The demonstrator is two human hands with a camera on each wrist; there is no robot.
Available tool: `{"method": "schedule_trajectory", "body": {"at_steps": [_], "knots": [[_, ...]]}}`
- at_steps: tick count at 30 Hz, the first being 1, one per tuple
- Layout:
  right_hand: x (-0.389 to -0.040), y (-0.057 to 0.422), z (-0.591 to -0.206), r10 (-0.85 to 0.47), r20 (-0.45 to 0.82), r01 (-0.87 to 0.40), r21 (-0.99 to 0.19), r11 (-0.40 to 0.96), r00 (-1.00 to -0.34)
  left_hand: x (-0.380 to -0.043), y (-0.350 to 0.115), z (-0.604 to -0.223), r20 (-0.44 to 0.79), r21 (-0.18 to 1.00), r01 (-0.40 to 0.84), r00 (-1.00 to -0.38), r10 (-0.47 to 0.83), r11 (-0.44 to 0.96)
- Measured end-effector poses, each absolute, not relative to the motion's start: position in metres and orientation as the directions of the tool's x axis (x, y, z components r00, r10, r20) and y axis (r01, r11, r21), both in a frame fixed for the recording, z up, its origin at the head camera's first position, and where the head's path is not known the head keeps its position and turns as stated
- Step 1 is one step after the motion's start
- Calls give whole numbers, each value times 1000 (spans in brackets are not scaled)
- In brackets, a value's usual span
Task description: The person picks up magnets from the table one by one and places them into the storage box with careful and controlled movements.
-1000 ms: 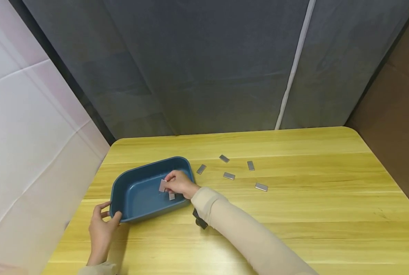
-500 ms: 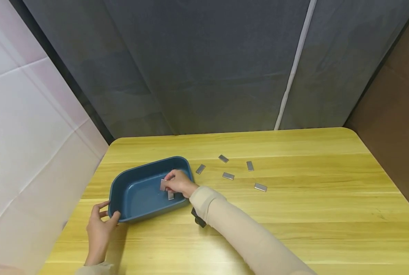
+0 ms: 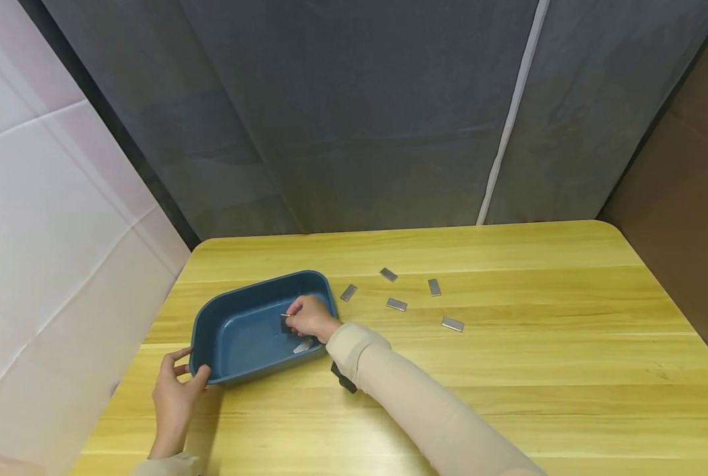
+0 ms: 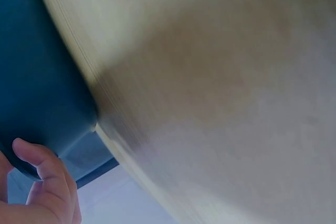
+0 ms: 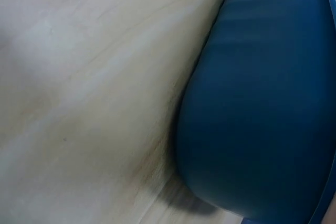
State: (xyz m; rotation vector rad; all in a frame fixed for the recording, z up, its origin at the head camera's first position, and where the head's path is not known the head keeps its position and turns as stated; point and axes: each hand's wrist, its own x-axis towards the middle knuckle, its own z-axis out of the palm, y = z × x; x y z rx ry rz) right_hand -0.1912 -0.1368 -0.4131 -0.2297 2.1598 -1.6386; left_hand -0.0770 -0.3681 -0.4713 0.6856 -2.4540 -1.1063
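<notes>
In the head view, a blue plastic basin (image 3: 252, 371) sits left of the frame's middle on a yellow wood-grain worktop (image 3: 538, 383). At lower left, the left hand (image 3: 176, 400) has its grip on the basin's near-left corner, the thumb at the near rim and the fingers at the left side. Near the centre of the frame, the right hand (image 3: 313, 318) is inside the basin, its narrow grip pinching a metal plate (image 3: 285, 324) that stands on edge, dark-faced with a bright upper edge. Just below that hand, a shiny pale piece (image 3: 303, 346) is on the basin's floor; its outline is partly covered.

Right of the basin, five grey rectangular plates lie flat and apart: one near the basin's right end (image 3: 348, 292), one higher up (image 3: 389, 274), one below that (image 3: 396, 305), one farther right (image 3: 433, 287) and one lowest and rightmost (image 3: 452, 324). A beige sleeve (image 3: 425, 403) runs to the bottom edge, and a dark grey curtain (image 3: 354, 119) fills the top.

In the left wrist view, the basin takes up the left side, and the left hand's digits curl over its rim at lower left.

In the right wrist view, the basin's outer wall fills the right side, with a sliver of skin at the lower right corner; the right grip cannot be made out there.
</notes>
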Motion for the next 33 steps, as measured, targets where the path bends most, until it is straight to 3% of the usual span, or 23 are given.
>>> {"method": "schedule_trajectory", "body": {"at_steps": [9,33], "knots": [[-191,-133,-411,-330,-107,-10,-942,335,-938,-78,-369,-470,159,769,-237,-829,-537,594],[-187,-130,-408,-365,-107,-15,-949,316,-925,-78,-372,-478,128,763,-279,-819,-559,583]]}}
